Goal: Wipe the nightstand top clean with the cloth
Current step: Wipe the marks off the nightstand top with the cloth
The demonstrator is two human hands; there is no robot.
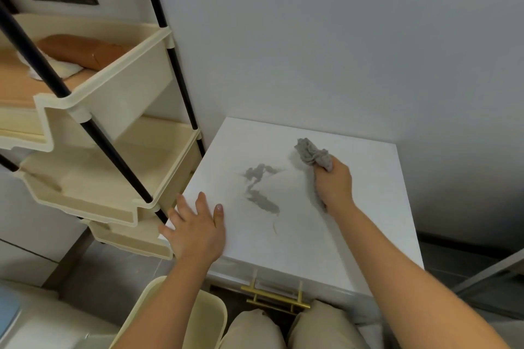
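Note:
The white nightstand top (354, 229) fills the middle of the view. Grey smeared stains (261, 187) mark its centre. My right hand (334, 184) grips a crumpled grey cloth (313, 154), which sticks out beyond my fingers over the far right part of the top, to the right of the stains. My left hand (195, 229) lies flat, fingers spread, on the top's left edge near the front corner.
A cream tiered shelf rack (119, 127) with black poles stands against the nightstand's left side. Gold drawer handles (278, 296) show at the front, above my knees. A cream bin rim (215, 317) sits at the lower left. A grey wall (340, 37) rises behind.

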